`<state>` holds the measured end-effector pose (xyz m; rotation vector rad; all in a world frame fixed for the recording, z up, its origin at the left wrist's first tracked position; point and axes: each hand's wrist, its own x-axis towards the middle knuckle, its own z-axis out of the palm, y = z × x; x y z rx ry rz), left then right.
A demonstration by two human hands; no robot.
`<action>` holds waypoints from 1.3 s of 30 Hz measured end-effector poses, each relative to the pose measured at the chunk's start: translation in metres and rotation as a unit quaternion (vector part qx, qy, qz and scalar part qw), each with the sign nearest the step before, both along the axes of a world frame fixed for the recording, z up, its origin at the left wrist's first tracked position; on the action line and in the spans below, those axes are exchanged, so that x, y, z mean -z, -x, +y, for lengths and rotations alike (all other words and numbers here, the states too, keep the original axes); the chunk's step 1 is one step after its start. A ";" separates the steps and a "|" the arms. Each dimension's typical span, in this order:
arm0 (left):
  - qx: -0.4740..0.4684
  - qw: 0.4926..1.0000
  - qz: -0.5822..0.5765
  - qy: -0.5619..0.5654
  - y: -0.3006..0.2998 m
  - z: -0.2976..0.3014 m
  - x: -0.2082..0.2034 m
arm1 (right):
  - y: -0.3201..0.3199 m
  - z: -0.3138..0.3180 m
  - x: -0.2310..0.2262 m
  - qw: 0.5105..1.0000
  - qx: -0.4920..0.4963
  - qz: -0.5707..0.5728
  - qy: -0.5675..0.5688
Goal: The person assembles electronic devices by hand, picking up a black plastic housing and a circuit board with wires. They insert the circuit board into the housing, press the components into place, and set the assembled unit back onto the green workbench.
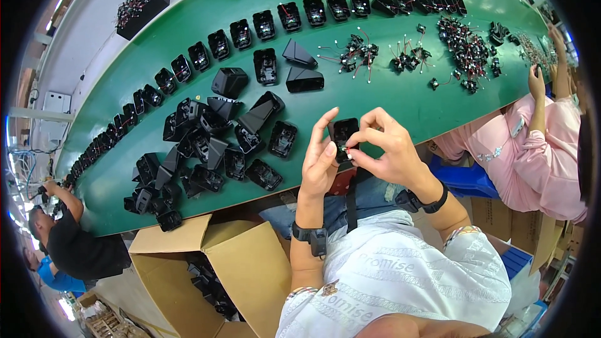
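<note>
At the table's near edge, a black plastic housing (343,130) is held up with its hollow side showing. My left hand (319,166) grips it along its left side, thumb and forefinger raised beside it. My right hand (387,149) reaches over the lower part of the housing, thumb and forefinger pinched on a small part with white and red bits (349,150), perhaps a wired connector; its exact shape is too small to tell. A loose pile of similar black housings (199,144) lies to the left of my hands.
A long curved row of black housings (263,24) lines the green table (388,94). Wired black parts (464,50) lie in heaps at the right. An open cardboard box (247,269) stands below the table's edge. A person in pink (519,150) sits at the right.
</note>
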<state>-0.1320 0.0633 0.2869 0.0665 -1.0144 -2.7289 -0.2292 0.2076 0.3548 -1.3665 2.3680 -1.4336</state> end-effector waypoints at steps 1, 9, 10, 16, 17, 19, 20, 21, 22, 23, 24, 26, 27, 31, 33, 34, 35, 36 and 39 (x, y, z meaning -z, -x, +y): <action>-0.004 0.999 -0.014 0.036 0.000 -0.001 0.009 | -0.001 -0.001 0.000 1.000 0.001 0.001 0.001; 0.003 0.999 -0.019 0.033 0.002 0.002 -0.004 | 0.007 0.001 0.012 0.999 -0.004 0.026 0.019; 0.003 0.999 -0.020 0.033 0.003 0.001 -0.001 | 0.011 0.004 0.016 0.998 -0.023 -0.035 0.053; 0.040 0.998 -0.021 0.042 0.001 -0.003 0.005 | -0.005 0.006 0.020 0.999 0.045 0.012 -0.019; 0.043 0.998 -0.020 0.043 0.001 -0.003 0.004 | -0.004 0.007 0.020 0.998 0.031 0.049 -0.024; 0.010 1.000 -0.010 0.008 0.002 -0.003 0.003 | -0.003 0.007 0.019 0.992 0.004 0.124 -0.034; 0.010 1.000 -0.009 0.009 0.003 -0.002 0.003 | -0.003 0.008 0.016 0.992 0.004 0.125 -0.033; 0.004 1.000 -0.021 0.017 0.002 0.000 0.003 | -0.004 0.010 0.010 0.995 -0.005 0.099 -0.026; -0.002 0.999 -0.034 0.025 0.002 0.001 0.003 | -0.004 0.011 0.005 0.997 -0.014 0.072 -0.018; -0.003 0.999 -0.034 0.027 0.002 0.002 0.001 | -0.004 0.011 0.002 0.997 -0.015 0.073 -0.017; -0.005 0.999 -0.026 0.029 0.002 0.003 -0.001 | -0.003 0.012 -0.001 0.998 -0.023 0.053 -0.002; -0.006 0.999 -0.019 0.032 0.001 0.004 -0.004 | -0.002 0.012 0.001 0.999 -0.030 0.033 0.014; -0.003 0.997 -0.032 0.064 0.000 0.005 -0.006 | 0.002 0.010 0.007 0.998 -0.050 0.035 0.007; -0.094 0.957 -0.109 0.253 -0.019 0.010 -0.028 | 0.025 0.016 0.009 0.997 -0.061 0.050 -0.023; -0.281 0.811 -0.159 0.488 -0.034 0.014 -0.028 | 0.043 0.025 0.016 0.994 -0.028 0.082 -0.064; -0.351 0.719 -0.176 0.573 -0.039 0.009 -0.029 | 0.051 0.029 0.024 0.992 -0.012 0.081 -0.099; -0.399 0.639 -0.182 0.632 -0.036 0.006 -0.040 | 0.061 0.033 0.033 0.990 -0.019 0.087 -0.110; -0.399 0.596 -0.180 0.673 -0.038 -0.002 -0.039 | 0.066 0.034 0.039 0.988 -0.033 0.093 -0.121; -0.385 0.511 -0.211 0.739 -0.027 -0.016 -0.036 | 0.070 0.028 0.040 0.988 -0.069 0.113 -0.078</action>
